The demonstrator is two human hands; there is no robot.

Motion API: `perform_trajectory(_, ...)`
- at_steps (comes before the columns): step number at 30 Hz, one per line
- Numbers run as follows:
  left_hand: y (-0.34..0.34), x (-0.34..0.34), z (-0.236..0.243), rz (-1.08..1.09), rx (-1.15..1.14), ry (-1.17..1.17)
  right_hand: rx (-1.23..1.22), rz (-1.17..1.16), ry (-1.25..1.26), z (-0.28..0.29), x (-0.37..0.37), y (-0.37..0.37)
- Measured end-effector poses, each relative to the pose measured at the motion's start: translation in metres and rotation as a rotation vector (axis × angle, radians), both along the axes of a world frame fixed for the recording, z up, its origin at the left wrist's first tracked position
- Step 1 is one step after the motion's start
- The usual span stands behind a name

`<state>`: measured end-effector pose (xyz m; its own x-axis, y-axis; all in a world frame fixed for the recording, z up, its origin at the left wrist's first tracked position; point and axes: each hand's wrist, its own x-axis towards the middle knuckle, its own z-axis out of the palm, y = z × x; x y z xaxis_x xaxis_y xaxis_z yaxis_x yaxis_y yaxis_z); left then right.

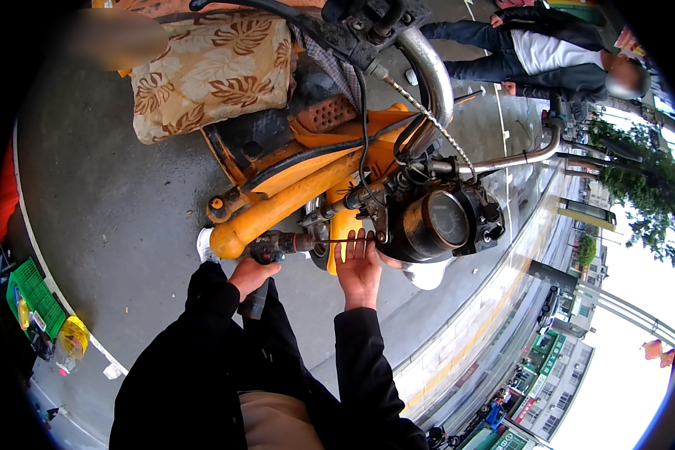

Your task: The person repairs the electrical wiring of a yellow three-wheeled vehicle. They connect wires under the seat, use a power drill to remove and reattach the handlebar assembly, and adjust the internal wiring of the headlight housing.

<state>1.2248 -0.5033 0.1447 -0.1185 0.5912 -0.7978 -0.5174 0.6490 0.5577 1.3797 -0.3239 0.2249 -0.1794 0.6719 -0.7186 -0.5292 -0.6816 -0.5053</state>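
Observation:
My left hand (250,278) is wrapped round the grip of a dark cordless drill (276,244). From its chuck a long thin bit (341,241) reaches right, to a bracket beside a round dark headlamp (436,220). Whether the tip touches the bracket, I cannot tell. Palm up beneath the far end of the bit, my right hand (361,274) is open, its fingers stretched out at the bracket. Headlamp and bracket belong to the front of an orange three-wheeled vehicle (289,199), whose thick orange tube runs above the drill.
Curved chrome handlebars (432,71) and cables rise above the headlamp. A leaf-patterned cushion (221,75) and a perforated brick (328,114) rest on the vehicle. A person (551,52) stands at the upper right. Bottom left holds a green basket (37,300) and yellow plastic container (72,339).

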Motion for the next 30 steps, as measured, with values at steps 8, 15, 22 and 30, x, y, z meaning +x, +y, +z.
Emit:
perform_trajectory(8, 0.001, -0.004, -0.004, -0.039, -0.018, -0.026, 0.011, -0.009, 0.009, -0.003, 0.0, -0.001)
perform_trajectory(15, -0.001, -0.001, -0.01, -0.037, -0.003, -0.061, -0.006, -0.038, 0.003, -0.004, -0.002, -0.001)
perform_trajectory(22, -0.001, -0.003, -0.021, -0.121, -0.051, -0.011, -0.01, -0.053, -0.008, -0.006, -0.003, -0.001)
perform_trajectory(30, 0.0, -0.006, -0.014, -0.094, -0.027, -0.045, -0.017, -0.066, -0.048, -0.006, -0.007, 0.0)
